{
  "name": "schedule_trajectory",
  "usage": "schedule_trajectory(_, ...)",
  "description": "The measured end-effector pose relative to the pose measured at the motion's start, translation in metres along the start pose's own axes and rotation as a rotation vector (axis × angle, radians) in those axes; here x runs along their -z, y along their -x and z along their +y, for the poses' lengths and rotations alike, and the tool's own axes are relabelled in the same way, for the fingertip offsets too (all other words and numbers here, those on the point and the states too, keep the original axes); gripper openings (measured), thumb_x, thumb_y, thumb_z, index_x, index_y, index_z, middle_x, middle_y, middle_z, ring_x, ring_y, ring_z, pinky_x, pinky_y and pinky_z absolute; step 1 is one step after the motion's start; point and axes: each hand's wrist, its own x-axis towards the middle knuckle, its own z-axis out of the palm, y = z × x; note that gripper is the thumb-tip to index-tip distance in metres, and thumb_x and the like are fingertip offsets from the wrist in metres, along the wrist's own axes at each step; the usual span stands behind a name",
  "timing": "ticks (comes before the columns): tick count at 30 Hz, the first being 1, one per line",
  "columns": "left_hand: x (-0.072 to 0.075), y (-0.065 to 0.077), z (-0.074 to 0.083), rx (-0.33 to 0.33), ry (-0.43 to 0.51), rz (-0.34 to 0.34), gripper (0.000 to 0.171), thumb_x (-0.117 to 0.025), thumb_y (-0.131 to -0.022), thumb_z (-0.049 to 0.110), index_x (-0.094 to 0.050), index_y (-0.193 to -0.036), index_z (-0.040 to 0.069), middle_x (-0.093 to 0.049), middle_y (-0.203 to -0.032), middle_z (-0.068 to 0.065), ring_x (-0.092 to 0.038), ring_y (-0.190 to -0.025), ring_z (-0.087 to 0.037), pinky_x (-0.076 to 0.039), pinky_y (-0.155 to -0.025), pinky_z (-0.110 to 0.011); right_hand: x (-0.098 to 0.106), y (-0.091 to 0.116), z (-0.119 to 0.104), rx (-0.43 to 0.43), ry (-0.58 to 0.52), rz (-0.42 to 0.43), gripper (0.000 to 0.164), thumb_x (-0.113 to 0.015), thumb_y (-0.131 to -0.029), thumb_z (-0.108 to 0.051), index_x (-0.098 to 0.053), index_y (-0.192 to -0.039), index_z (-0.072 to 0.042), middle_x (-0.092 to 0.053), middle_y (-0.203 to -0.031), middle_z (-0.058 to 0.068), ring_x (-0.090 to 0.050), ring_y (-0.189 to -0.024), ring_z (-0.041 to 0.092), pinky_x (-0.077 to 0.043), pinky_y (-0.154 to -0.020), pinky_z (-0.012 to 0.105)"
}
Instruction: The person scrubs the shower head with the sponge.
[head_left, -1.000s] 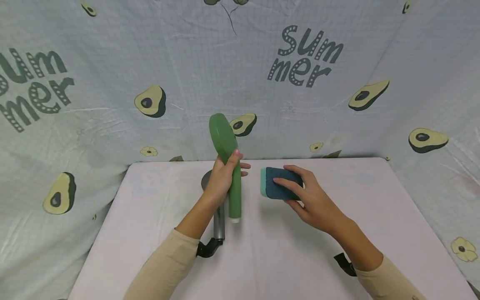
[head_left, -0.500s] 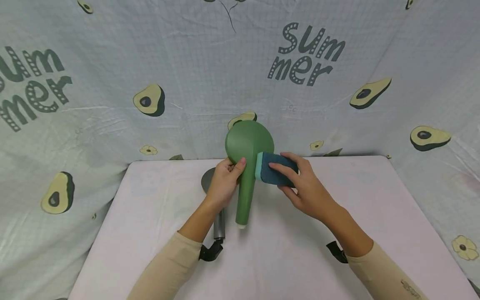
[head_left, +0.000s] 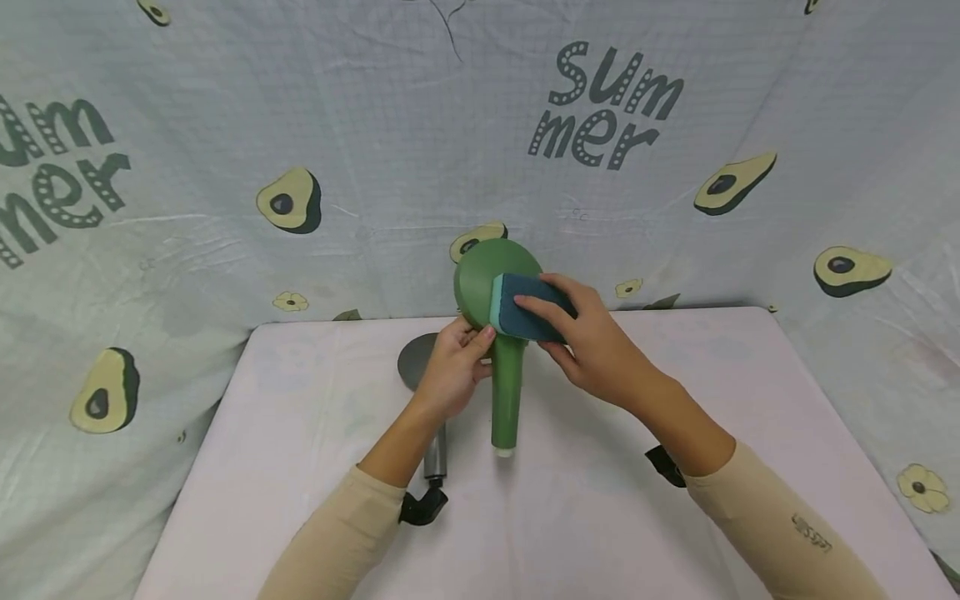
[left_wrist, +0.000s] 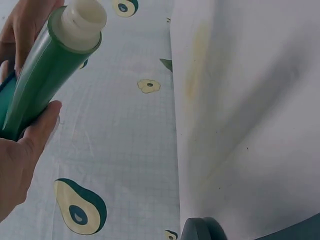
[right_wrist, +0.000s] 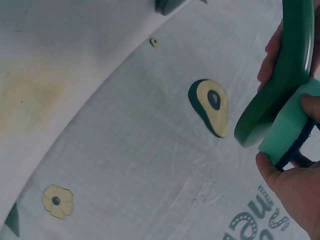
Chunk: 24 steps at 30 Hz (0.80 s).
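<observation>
A green shower head (head_left: pixel 507 400) with a white threaded end is held up above the table, its round head at the top and its handle pointing down. My left hand (head_left: pixel 452 371) grips it near the neck, thumb on the near side. A two-layer sponge (head_left: pixel 528 308), teal foam and dark blue scouring pad, is pinched between the thumb and fingers of my right hand (head_left: pixel 600 346). In the right wrist view the foam side (right_wrist: pixel 287 125) lies against the shower head (right_wrist: pixel 280 95). The left wrist view shows the white threaded end (left_wrist: pixel 85 22) close up.
A grey shower head (head_left: pixel 417 361) lies on the pale pink table (head_left: pixel 600 517), partly behind my left hand and forearm. Behind the table hangs a light cloth (head_left: pixel 390 150) printed with avocados and lettering. Black straps (head_left: pixel 423 506) show beside my wrists.
My left hand has turned the green shower head from edge-on to broad side facing me and shifted it slightly right. My right hand has brought the sponge left and up onto it.
</observation>
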Motion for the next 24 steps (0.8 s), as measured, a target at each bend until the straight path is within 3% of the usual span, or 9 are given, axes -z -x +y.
schedule_trajectory(6, -0.001, 0.0, -0.003, -0.086, 0.07, 0.106, 0.033, -0.037, -0.112, 0.007, -0.043, -0.139, -0.011, -0.067, -0.112, -0.006, -0.07, -0.092, -0.008, -0.06, -0.077, -0.023, -0.008, 0.016, -0.019, 0.149, 0.068, -0.032, 0.066, -0.079, -0.091, -0.01, -0.051, -0.149, -0.025, -0.042, -0.153, 0.022, -0.048, -0.132, 0.044, -0.051, -0.104, 0.058)
schedule_trajectory(10, 0.0, -0.001, -0.003, -0.128, 0.09, 0.184, 0.035, -0.04, -0.112, 0.01, -0.045, -0.139, -0.011, -0.068, -0.118, -0.021, -0.073, -0.095, -0.013, -0.062, -0.081, -0.027, -0.021, 0.037, -0.031, 0.249, 0.066, -0.06, 0.067, -0.081, -0.088, -0.009, -0.053, -0.147, -0.026, -0.045, -0.149, 0.021, -0.05, -0.129, 0.041, -0.054, -0.101, 0.053)
schedule_trajectory(13, 0.001, 0.0, -0.001, -0.16, 0.092, 0.179, 0.038, -0.04, -0.112, 0.011, -0.042, -0.144, -0.01, -0.06, -0.133, -0.034, -0.075, -0.101, -0.018, -0.063, -0.086, -0.035, -0.029, 0.051, -0.038, 0.293, 0.031, -0.08, 0.054, -0.072, -0.097, -0.014, -0.054, -0.147, -0.026, -0.044, -0.148, 0.022, -0.049, -0.13, 0.039, -0.055, -0.101, 0.051)
schedule_trajectory(17, 0.001, -0.001, -0.001, -0.183, 0.065, 0.178, 0.038, -0.042, -0.112, 0.011, -0.042, -0.145, -0.008, -0.057, -0.135, -0.038, -0.076, -0.099, -0.019, -0.064, -0.085, -0.035, -0.033, 0.054, -0.037, 0.272, 0.005, -0.04, 0.04, -0.057, -0.106, -0.024, -0.054, -0.146, -0.025, -0.043, -0.149, 0.023, -0.047, -0.135, 0.039, -0.054, -0.102, 0.052)
schedule_trajectory(21, -0.002, 0.0, -0.002, -0.179, -0.016, 0.197, 0.037, -0.044, -0.111, 0.008, -0.044, -0.143, -0.01, -0.06, -0.131, -0.037, -0.074, -0.096, -0.011, -0.062, -0.084, -0.027, -0.031, 0.037, -0.033, 0.19, 0.052, 0.047, 0.052, -0.071, -0.098, -0.013, -0.054, -0.146, -0.025, -0.042, -0.152, 0.023, -0.045, -0.137, 0.041, -0.051, -0.107, 0.054)
schedule_trajectory(24, -0.003, 0.001, -0.002, -0.185, -0.019, 0.207, 0.037, -0.043, -0.111, 0.007, -0.043, -0.144, -0.01, -0.06, -0.132, -0.034, -0.072, -0.098, -0.007, -0.061, -0.083, -0.023, -0.027, 0.024, -0.031, 0.164, 0.088, 0.084, 0.065, -0.078, -0.089, -0.004, -0.055, -0.145, -0.026, -0.042, -0.153, 0.022, -0.045, -0.136, 0.044, -0.049, -0.108, 0.056)
